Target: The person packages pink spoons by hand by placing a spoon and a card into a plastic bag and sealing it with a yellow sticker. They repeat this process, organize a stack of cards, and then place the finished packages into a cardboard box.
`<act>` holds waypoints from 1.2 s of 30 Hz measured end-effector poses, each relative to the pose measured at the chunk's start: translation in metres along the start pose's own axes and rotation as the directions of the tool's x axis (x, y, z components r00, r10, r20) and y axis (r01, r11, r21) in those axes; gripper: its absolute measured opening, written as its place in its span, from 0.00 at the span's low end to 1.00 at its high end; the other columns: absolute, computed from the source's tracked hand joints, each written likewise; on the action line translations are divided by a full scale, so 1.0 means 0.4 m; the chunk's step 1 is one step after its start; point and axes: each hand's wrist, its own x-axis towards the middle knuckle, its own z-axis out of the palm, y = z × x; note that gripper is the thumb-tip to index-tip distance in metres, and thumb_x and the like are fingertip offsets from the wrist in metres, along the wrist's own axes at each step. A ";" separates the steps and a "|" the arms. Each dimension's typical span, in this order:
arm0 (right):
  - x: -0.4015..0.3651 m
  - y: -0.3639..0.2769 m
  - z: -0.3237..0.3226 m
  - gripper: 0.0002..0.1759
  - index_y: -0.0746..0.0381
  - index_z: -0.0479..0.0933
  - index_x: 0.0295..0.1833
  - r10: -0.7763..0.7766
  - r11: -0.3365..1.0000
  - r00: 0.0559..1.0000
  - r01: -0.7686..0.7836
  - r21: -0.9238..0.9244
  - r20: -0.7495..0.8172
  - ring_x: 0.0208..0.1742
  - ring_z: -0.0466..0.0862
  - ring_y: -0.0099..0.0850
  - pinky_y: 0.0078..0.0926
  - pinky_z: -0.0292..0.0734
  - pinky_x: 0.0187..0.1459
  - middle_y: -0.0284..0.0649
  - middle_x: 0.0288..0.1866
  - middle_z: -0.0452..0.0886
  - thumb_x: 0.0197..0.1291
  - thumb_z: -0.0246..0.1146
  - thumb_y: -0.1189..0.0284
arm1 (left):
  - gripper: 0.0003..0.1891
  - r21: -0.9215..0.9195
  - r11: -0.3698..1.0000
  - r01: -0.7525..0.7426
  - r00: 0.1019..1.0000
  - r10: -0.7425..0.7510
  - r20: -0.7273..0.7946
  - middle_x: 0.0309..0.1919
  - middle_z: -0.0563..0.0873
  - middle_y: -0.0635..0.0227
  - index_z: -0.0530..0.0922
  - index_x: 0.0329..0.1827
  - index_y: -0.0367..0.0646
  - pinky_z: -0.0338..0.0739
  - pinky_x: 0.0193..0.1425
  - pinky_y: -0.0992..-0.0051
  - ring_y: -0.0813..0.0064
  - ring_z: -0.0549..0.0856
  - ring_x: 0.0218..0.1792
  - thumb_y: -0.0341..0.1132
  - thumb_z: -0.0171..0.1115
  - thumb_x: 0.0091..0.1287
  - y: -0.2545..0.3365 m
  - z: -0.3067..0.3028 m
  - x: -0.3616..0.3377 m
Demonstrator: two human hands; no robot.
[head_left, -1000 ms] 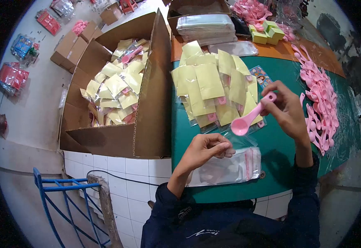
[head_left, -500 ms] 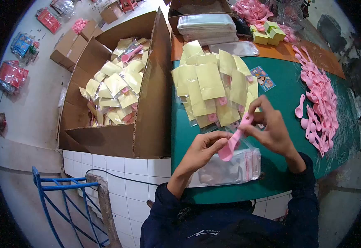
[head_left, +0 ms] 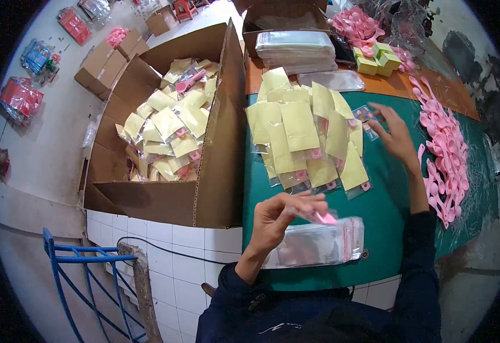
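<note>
My left hand is closed over the front of the table, pinching a pink spoon with clear plastic around it; the fingers hide most of the spoon. Below it lies a stack of clear plastic bags with a red-striped edge. My right hand is stretched out at the far side, fingers apart, its fingertips over a colourful printed card. Between the hands and the box, a pile of packets with pale yellow cards and pink spoons covers the green table.
On the right lies a long heap of pink spoons. A big cardboard box on the left holds many yellow-card packets. At the back are stacked clear bags and small lime-green boxes. A blue metal frame stands at lower left.
My right hand has let go of the pink spoon and moved away to the printed card. My left hand keeps the spoon, now mostly covered by the fingers. The view has shifted slightly.
</note>
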 end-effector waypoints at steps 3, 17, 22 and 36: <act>0.010 0.166 0.075 0.36 0.68 0.69 0.58 0.084 0.900 0.981 -0.151 -0.409 -0.177 0.53 0.73 0.43 0.37 0.69 0.52 0.50 0.49 0.73 0.49 0.67 0.56 | 0.10 -0.008 1.000 -0.010 1.000 0.010 0.023 0.38 0.85 0.52 0.77 0.35 0.46 0.53 0.69 0.52 0.56 0.82 0.51 0.42 0.56 0.67 0.011 0.002 -0.002; -0.040 -0.124 -0.044 0.14 0.65 0.70 0.47 0.040 0.911 0.996 -0.071 0.407 0.084 0.31 0.76 0.18 0.15 0.72 0.30 0.32 0.33 0.76 0.53 0.59 0.81 | 0.15 0.150 0.972 0.183 0.970 -0.154 -0.186 0.34 0.84 0.51 0.73 0.50 0.33 0.84 0.39 0.66 0.63 0.86 0.38 0.37 0.50 0.71 0.045 0.012 0.013; -0.158 -0.326 -0.062 0.19 0.64 0.73 0.52 -0.178 0.921 0.966 0.095 0.379 0.189 0.36 0.80 0.23 0.20 0.75 0.35 0.38 0.37 0.80 0.53 0.56 0.86 | 0.11 0.174 0.959 0.222 0.964 -0.189 -0.187 0.39 0.84 0.58 0.76 0.47 0.30 0.82 0.42 0.72 0.68 0.85 0.40 0.29 0.50 0.70 0.042 0.038 0.022; -0.215 -0.356 -0.055 0.22 0.62 0.74 0.52 -0.331 0.894 0.934 0.357 0.270 -0.137 0.40 0.83 0.34 0.26 0.78 0.40 0.44 0.40 0.80 0.49 0.60 0.87 | 0.10 0.231 0.932 0.280 0.954 -0.245 -0.170 0.38 0.85 0.60 0.79 0.44 0.30 0.82 0.44 0.74 0.72 0.85 0.40 0.28 0.51 0.69 0.043 0.050 0.031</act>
